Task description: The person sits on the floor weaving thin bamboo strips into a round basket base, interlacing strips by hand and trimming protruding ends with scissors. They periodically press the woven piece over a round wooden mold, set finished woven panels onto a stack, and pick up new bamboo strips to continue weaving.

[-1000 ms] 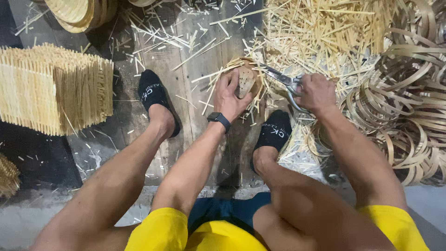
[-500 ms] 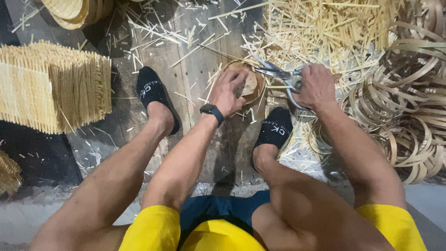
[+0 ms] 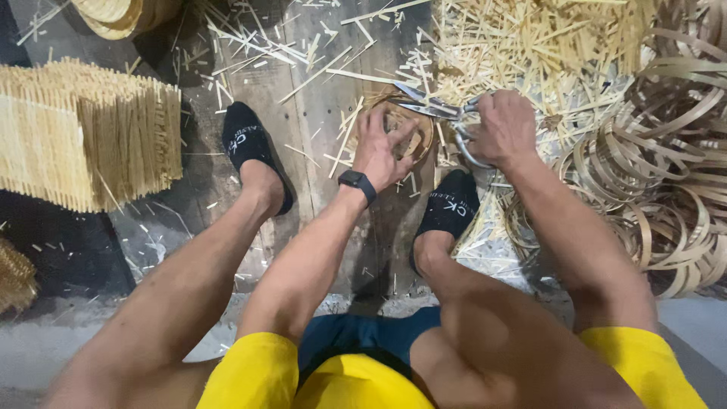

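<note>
A stick bundle [image 3: 87,132] lies left on the floor [image 3: 318,91], coiled strips [image 3: 666,174] right, loose splints [image 3: 530,38] behind the small woven ring [image 3: 405,125] between the feet.

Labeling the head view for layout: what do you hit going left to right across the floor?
Stack of bamboo sticks → left foot's black sock → left hand on round woven piece → right hand with scissors → coiled bamboo strips.
</note>
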Demonstrator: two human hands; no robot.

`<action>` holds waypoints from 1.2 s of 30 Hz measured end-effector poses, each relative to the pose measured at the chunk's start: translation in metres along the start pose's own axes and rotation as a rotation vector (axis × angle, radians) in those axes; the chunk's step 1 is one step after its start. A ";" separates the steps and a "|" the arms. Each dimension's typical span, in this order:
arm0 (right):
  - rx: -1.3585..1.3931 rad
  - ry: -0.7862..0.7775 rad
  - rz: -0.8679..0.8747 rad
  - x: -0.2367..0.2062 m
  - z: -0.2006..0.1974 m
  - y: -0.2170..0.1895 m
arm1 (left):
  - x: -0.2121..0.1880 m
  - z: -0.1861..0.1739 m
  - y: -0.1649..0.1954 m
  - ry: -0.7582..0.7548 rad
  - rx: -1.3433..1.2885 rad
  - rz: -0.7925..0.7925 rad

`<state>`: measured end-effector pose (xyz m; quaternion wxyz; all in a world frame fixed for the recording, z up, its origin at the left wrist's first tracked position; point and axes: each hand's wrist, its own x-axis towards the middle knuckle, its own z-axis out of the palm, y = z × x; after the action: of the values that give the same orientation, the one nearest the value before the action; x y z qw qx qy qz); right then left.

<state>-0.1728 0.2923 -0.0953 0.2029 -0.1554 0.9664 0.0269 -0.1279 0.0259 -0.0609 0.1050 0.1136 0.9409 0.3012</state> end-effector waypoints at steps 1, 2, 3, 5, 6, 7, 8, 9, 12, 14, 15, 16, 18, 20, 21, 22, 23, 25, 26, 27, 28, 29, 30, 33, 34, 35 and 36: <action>0.014 -0.053 0.001 0.001 -0.001 0.000 | 0.000 -0.001 -0.003 -0.013 -0.010 0.015; 0.025 -0.098 0.007 0.001 -0.001 0.002 | 0.000 -0.003 -0.006 -0.019 -0.019 0.038; 0.036 -0.147 0.015 0.000 -0.001 0.006 | -0.003 -0.004 -0.007 0.036 -0.064 0.036; 0.063 -0.016 -0.026 -0.005 -0.001 0.014 | -0.009 -0.003 -0.006 0.151 -0.155 0.020; 0.078 0.047 -0.044 -0.007 -0.001 0.015 | -0.013 -0.001 -0.004 0.156 -0.174 -0.023; 0.055 0.097 -0.052 -0.008 0.000 0.016 | -0.014 0.003 -0.002 0.165 -0.193 -0.066; 0.032 0.146 -0.061 -0.009 0.000 0.015 | -0.015 0.006 0.000 0.173 -0.212 -0.109; 0.010 0.190 -0.069 -0.009 0.000 0.012 | -0.014 0.008 -0.001 0.175 -0.184 -0.056; -0.067 0.012 -0.044 -0.002 -0.003 0.000 | -0.007 0.011 -0.009 0.144 -0.125 0.051; -0.017 -0.125 0.010 0.002 -0.006 -0.002 | -0.006 0.010 -0.016 0.060 -0.132 0.049; 0.008 -0.190 0.037 0.004 -0.008 -0.001 | -0.005 0.010 -0.017 0.082 -0.110 0.053; 0.020 -0.202 0.025 0.005 -0.009 0.002 | -0.007 0.011 -0.016 0.100 -0.089 0.053; 0.041 -0.226 0.007 0.004 -0.011 0.010 | -0.011 0.015 -0.011 0.196 -0.157 -0.020; 0.035 -0.143 -0.030 0.002 -0.011 0.015 | -0.017 0.023 -0.001 0.353 -0.333 -0.175; 0.029 -0.103 -0.049 0.001 -0.010 0.015 | -0.018 0.025 0.002 0.377 -0.329 -0.167; 0.018 -0.016 -0.077 0.001 -0.008 0.014 | -0.018 0.027 0.004 0.404 -0.325 -0.160; 0.010 0.069 -0.105 0.001 -0.007 0.012 | -0.018 0.027 0.004 0.430 -0.319 -0.156; 0.018 0.123 -0.120 0.001 -0.004 0.006 | -0.015 0.025 0.002 0.358 -0.352 -0.119; 0.029 0.096 -0.102 0.001 -0.003 0.005 | -0.013 0.022 0.000 0.323 -0.369 -0.094; 0.041 0.065 -0.083 0.001 -0.002 0.004 | -0.011 0.020 -0.002 0.304 -0.377 -0.123; 0.054 -0.072 -0.035 0.000 -0.002 0.004 | -0.010 0.017 -0.003 0.287 -0.385 -0.150; 0.066 -0.205 0.014 -0.001 -0.002 0.006 | -0.009 0.015 -0.003 0.272 -0.391 -0.174; 0.080 -0.342 0.060 -0.003 -0.003 0.008 | -0.009 0.014 -0.002 0.294 -0.388 -0.176; 0.078 -0.060 -0.044 -0.008 -0.004 0.014 | -0.011 0.011 0.001 0.335 -0.373 -0.171; 0.067 -0.049 -0.028 -0.008 -0.005 0.014 | -0.011 0.011 0.001 0.332 -0.362 -0.166; 0.056 -0.033 -0.016 -0.008 -0.006 0.012 | -0.012 0.011 0.001 0.332 -0.348 -0.160; 0.048 -0.016 -0.003 -0.006 -0.007 0.009 | -0.011 0.010 -0.001 0.328 -0.350 -0.129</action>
<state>-0.1727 0.3020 -0.0866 0.2143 -0.1519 0.9649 0.0047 -0.1146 0.0275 -0.0678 -0.0120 -0.0170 0.8843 0.4665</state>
